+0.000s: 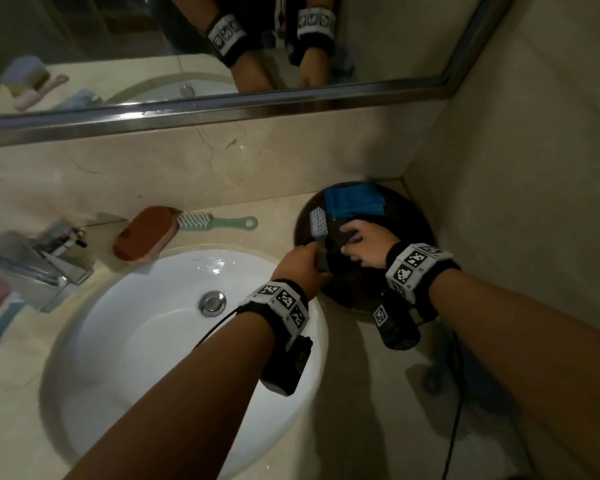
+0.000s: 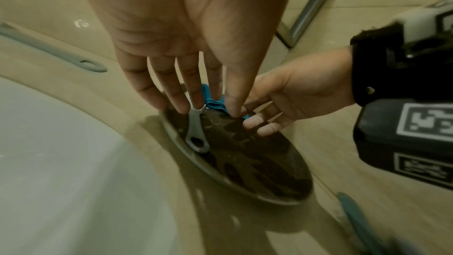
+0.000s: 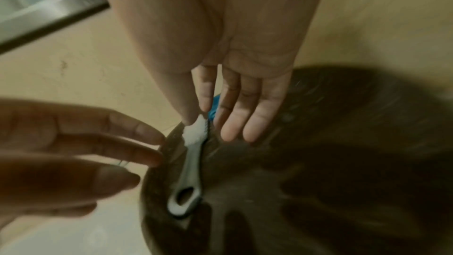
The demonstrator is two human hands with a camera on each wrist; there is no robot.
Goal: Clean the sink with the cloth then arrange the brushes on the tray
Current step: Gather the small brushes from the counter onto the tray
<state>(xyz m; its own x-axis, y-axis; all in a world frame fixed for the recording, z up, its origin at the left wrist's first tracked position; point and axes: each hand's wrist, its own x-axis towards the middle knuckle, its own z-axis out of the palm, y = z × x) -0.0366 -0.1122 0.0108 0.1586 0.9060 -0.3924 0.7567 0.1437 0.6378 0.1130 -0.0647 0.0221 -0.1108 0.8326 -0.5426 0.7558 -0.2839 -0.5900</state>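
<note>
Two hands meet over a dark round tray set in the right back corner of a beige marble counter, just right of a white sink. A grey brush lies on the tray's left part, bristles up and toward the wall, its handle with a hanging hole pointing back at the person. The left hand is at the brush's handle; in the left wrist view its fingers reach down around the neck of the brush, thumb on the far side, though whether they truly pinch it or only touch it cannot be told. The right hand hovers over the middle of the tray, fingers straight and slightly spread; in the right wrist view its thumb and forefinger tips sit at the brush's head, and whether they grip it is unclear. A folded blue cloth rests on the back of the tray, just beside the bristles.

On the counter behind the sink, a brown-backed scrubbing brush lies next to a mint-green brush, well apart from the tray. A chrome tap stands at the left. Both wrists wear black bands with printed markers. A mirror above the counter reflects the person's arms.
</note>
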